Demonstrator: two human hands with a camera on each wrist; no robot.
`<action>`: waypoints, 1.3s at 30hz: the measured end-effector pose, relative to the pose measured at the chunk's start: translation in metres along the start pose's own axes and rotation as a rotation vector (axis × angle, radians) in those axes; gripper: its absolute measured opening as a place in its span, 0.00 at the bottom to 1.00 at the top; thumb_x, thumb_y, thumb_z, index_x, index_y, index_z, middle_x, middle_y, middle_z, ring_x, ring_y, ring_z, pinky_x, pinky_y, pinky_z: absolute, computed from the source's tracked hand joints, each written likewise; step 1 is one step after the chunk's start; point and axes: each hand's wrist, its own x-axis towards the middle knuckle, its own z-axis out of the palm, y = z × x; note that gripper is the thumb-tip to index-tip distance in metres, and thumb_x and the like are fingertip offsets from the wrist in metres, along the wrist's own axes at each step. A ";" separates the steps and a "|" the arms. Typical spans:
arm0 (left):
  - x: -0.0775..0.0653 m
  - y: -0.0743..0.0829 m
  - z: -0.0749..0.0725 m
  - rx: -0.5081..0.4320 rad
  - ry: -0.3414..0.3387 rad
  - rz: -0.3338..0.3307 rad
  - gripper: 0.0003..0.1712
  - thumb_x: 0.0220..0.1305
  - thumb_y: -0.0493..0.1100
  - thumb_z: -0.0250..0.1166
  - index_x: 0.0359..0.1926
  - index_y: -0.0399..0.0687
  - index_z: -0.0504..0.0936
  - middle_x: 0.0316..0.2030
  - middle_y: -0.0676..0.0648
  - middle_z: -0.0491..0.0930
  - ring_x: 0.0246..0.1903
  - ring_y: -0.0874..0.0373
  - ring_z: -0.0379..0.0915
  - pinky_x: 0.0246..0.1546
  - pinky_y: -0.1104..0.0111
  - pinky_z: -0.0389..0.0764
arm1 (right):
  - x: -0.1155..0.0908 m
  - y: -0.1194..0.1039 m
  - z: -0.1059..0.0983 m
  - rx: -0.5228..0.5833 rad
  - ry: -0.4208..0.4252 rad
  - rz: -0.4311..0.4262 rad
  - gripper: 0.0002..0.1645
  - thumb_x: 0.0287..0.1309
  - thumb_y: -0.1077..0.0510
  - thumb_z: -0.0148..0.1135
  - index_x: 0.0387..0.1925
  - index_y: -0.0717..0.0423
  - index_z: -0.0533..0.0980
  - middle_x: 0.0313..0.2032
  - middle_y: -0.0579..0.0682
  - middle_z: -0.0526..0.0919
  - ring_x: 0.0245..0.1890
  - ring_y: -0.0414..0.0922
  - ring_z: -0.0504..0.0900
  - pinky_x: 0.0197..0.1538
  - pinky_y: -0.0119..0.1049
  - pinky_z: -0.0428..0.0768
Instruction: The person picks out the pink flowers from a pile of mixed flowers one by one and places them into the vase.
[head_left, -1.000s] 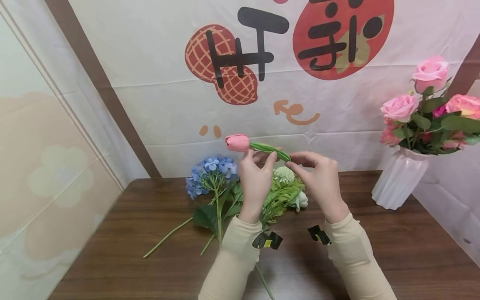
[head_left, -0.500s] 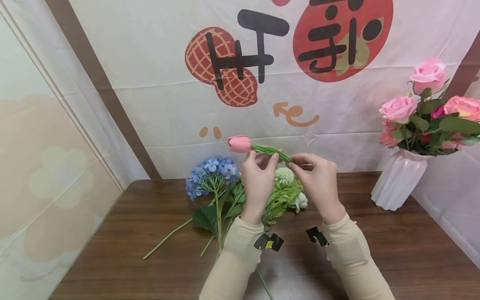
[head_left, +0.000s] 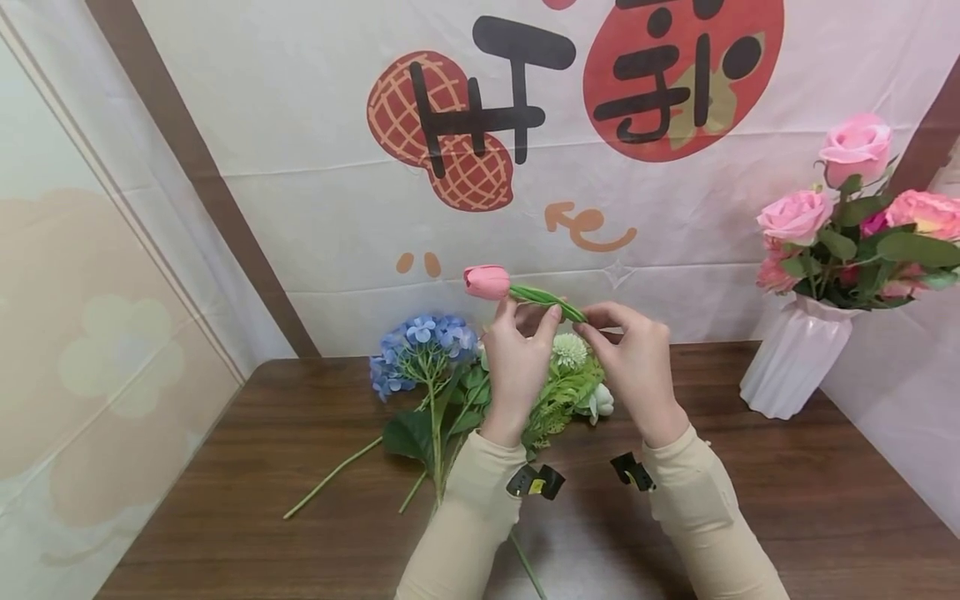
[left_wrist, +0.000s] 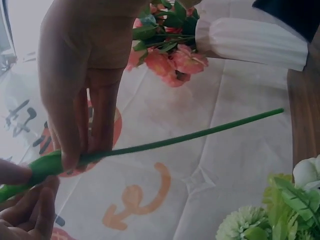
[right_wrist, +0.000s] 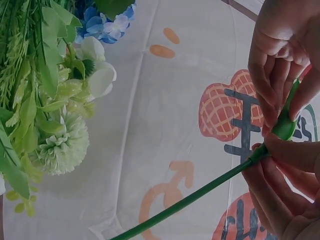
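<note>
Both hands hold one pink tulip [head_left: 487,282] up over the table, its bloom pointing left. My left hand [head_left: 517,367] pinches the green leaf part [head_left: 536,294] behind the bloom. Close to it, my right hand [head_left: 633,358] pinches the lower end of the leaves between thumb and fingers. From there a long bare green stem [left_wrist: 200,134] runs out past the right hand in the left wrist view. The right wrist view shows the two hands' fingertips almost meeting at the leaf base [right_wrist: 285,127].
Under the hands lie a blue hydrangea [head_left: 420,346], a pale green pompom flower [head_left: 570,351], green foliage [head_left: 558,400] and a white flower [head_left: 600,403] on the wooden table [head_left: 247,467]. A white vase [head_left: 798,358] of pink roses [head_left: 797,217] stands at the right. A printed cloth [head_left: 337,233] hangs behind.
The tulip bloom has shifted slightly right in the head view. Both hands keep their pinch on the leaves, and the flowers on the table have stayed put.
</note>
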 end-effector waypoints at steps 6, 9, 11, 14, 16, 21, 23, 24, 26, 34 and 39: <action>0.005 -0.003 -0.010 0.098 -0.077 -0.005 0.14 0.58 0.35 0.64 0.47 0.43 0.79 0.42 0.44 0.84 0.39 0.50 0.81 0.41 0.63 0.81 | 0.003 0.000 -0.008 -0.024 0.036 0.020 0.08 0.50 0.63 0.70 0.35 0.58 0.83 0.30 0.52 0.87 0.32 0.46 0.86 0.33 0.33 0.84; 0.006 -0.010 -0.021 0.190 -0.079 0.008 0.15 0.58 0.36 0.64 0.48 0.43 0.80 0.44 0.43 0.82 0.42 0.48 0.78 0.43 0.60 0.79 | 0.004 0.002 -0.012 -0.029 0.067 0.039 0.08 0.50 0.63 0.70 0.35 0.58 0.83 0.30 0.52 0.87 0.32 0.46 0.87 0.34 0.33 0.83; 0.005 -0.016 -0.028 0.263 -0.059 0.029 0.15 0.58 0.37 0.65 0.48 0.42 0.80 0.44 0.43 0.81 0.43 0.48 0.77 0.44 0.59 0.79 | 0.005 0.004 -0.016 -0.031 0.085 0.043 0.07 0.49 0.63 0.70 0.34 0.59 0.83 0.29 0.53 0.87 0.32 0.47 0.87 0.34 0.34 0.83; 0.005 -0.025 -0.040 0.326 -0.030 0.058 0.15 0.59 0.38 0.65 0.48 0.41 0.80 0.45 0.43 0.80 0.45 0.48 0.74 0.44 0.59 0.78 | 0.009 0.005 -0.023 -0.049 0.106 0.030 0.07 0.49 0.65 0.70 0.33 0.60 0.83 0.29 0.54 0.87 0.32 0.48 0.87 0.34 0.35 0.83; 0.004 -0.031 -0.048 0.350 -0.016 0.058 0.15 0.60 0.38 0.64 0.49 0.41 0.79 0.46 0.43 0.80 0.46 0.48 0.73 0.44 0.59 0.78 | 0.013 0.006 -0.027 -0.064 0.116 0.019 0.07 0.49 0.66 0.70 0.33 0.61 0.83 0.29 0.55 0.87 0.32 0.48 0.87 0.34 0.36 0.83; 0.003 -0.040 -0.064 0.406 0.002 0.059 0.15 0.61 0.40 0.63 0.50 0.43 0.79 0.46 0.44 0.79 0.46 0.49 0.72 0.45 0.58 0.75 | 0.020 0.006 -0.040 -0.105 0.132 0.008 0.07 0.50 0.65 0.69 0.34 0.61 0.83 0.30 0.55 0.87 0.32 0.48 0.87 0.34 0.26 0.81; 0.004 -0.041 -0.069 0.430 0.005 0.066 0.15 0.62 0.40 0.63 0.50 0.45 0.79 0.46 0.45 0.79 0.46 0.50 0.72 0.46 0.58 0.74 | 0.023 0.006 -0.045 -0.128 0.138 0.004 0.08 0.50 0.65 0.69 0.35 0.60 0.83 0.31 0.55 0.87 0.33 0.47 0.87 0.33 0.22 0.80; 0.005 -0.042 -0.071 0.441 0.008 0.070 0.15 0.62 0.40 0.63 0.50 0.45 0.79 0.46 0.45 0.79 0.46 0.49 0.72 0.46 0.58 0.73 | 0.025 0.006 -0.047 -0.136 0.144 0.001 0.08 0.50 0.65 0.69 0.35 0.60 0.83 0.31 0.54 0.87 0.33 0.47 0.87 0.33 0.18 0.78; 0.005 -0.045 -0.076 0.454 0.007 0.070 0.15 0.62 0.40 0.62 0.50 0.45 0.79 0.46 0.44 0.79 0.47 0.48 0.71 0.47 0.58 0.72 | 0.027 0.006 -0.052 -0.149 0.152 0.001 0.08 0.51 0.65 0.68 0.35 0.60 0.83 0.31 0.55 0.87 0.33 0.48 0.87 0.34 0.22 0.80; 0.005 -0.055 -0.099 0.520 0.003 0.060 0.16 0.62 0.38 0.61 0.50 0.41 0.79 0.48 0.42 0.78 0.48 0.47 0.68 0.51 0.55 0.69 | 0.037 0.011 -0.069 -0.199 0.198 0.010 0.06 0.52 0.65 0.66 0.33 0.64 0.81 0.31 0.59 0.87 0.31 0.50 0.86 0.33 0.04 0.64; 0.004 -0.064 -0.113 0.574 -0.009 0.060 0.17 0.61 0.38 0.62 0.51 0.39 0.78 0.49 0.40 0.78 0.50 0.45 0.67 0.54 0.54 0.67 | 0.041 0.016 -0.080 -0.223 0.223 0.014 0.08 0.53 0.64 0.66 0.35 0.65 0.81 0.32 0.59 0.87 0.29 0.15 0.75 0.34 0.04 0.64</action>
